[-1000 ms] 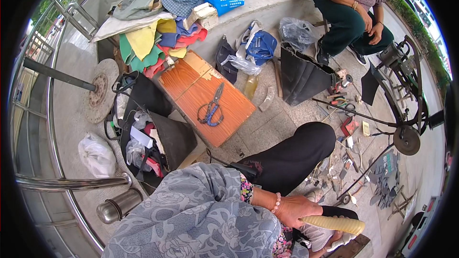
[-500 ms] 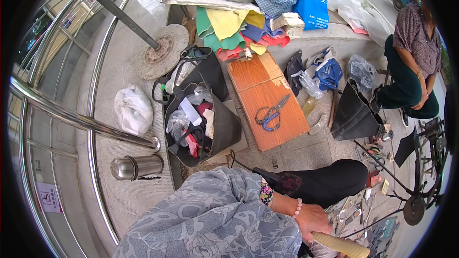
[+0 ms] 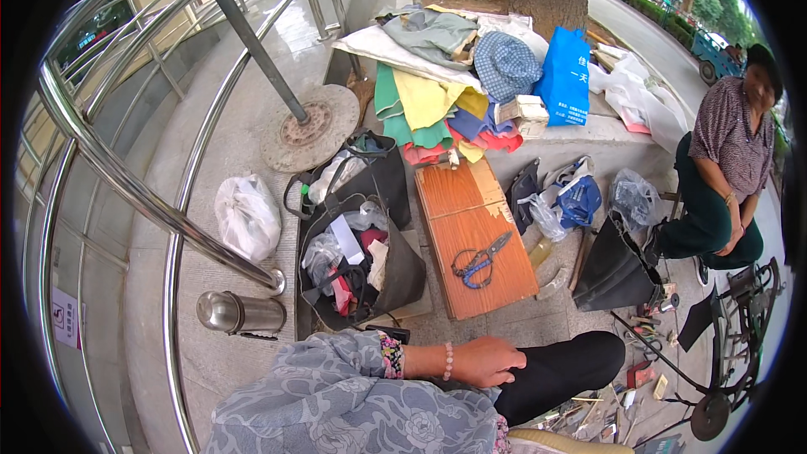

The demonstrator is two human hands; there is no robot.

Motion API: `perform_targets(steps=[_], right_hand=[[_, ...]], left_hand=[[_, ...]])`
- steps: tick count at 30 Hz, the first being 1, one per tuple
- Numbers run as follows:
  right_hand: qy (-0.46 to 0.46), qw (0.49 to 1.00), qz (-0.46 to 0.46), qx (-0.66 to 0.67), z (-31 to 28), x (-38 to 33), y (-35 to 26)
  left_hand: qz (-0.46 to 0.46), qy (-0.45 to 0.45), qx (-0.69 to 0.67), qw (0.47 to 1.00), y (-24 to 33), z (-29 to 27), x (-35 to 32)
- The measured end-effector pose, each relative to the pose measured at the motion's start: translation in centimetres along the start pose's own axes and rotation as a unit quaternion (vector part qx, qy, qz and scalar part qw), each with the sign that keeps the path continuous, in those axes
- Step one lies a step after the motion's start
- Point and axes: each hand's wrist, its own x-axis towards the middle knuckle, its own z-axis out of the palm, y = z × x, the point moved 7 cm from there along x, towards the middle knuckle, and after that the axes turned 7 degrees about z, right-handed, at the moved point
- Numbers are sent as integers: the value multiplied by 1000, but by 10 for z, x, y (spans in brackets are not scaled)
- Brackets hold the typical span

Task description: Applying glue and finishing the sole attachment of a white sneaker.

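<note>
My left hand (image 3: 487, 361), with a beaded bracelet at the wrist, is over my black trouser leg (image 3: 559, 372). Its fingers are curled together, and whatever they may hold is hidden. A floral cuff (image 3: 503, 435) shows by the lower edge, while my right hand is out of view. Beside that cuff, a tan, ribbed curved piece like a shoe sole (image 3: 565, 438) is cut off by the frame. Beyond my knee lies a wooden board (image 3: 450, 227) with blue-handled scissors (image 3: 483, 261) on it.
Left of the board stand black bags (image 3: 399, 273) of scraps, a white plastic bag (image 3: 248, 217), a steel flask (image 3: 239, 313) and railings (image 3: 151, 206). Behind are coloured cloths (image 3: 412, 109) and a blue bag (image 3: 565, 76). At right are scattered tools (image 3: 647, 332), a black machine (image 3: 740, 319) and a seated person (image 3: 727, 160).
The view has tilted up. My left hand has come away from the tan sole-like piece and moved back over my trouser leg. That piece now shows only at the lower edge.
</note>
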Motion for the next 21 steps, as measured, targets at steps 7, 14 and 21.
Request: perform_targets(steps=[7, 14, 21], right_hand=[[-2, 1000, -11, 9, -19, -8, -1], [6, 999, -39, -17, -75, -37, 13], [28, 994, -9, 106, -25, -42, 3]], left_hand=[[47, -73, 117, 989, 20, 21, 20], [172, -122, -53, 976, 78, 36, 77], [171, -152, -294, 928, 117, 95, 123]])
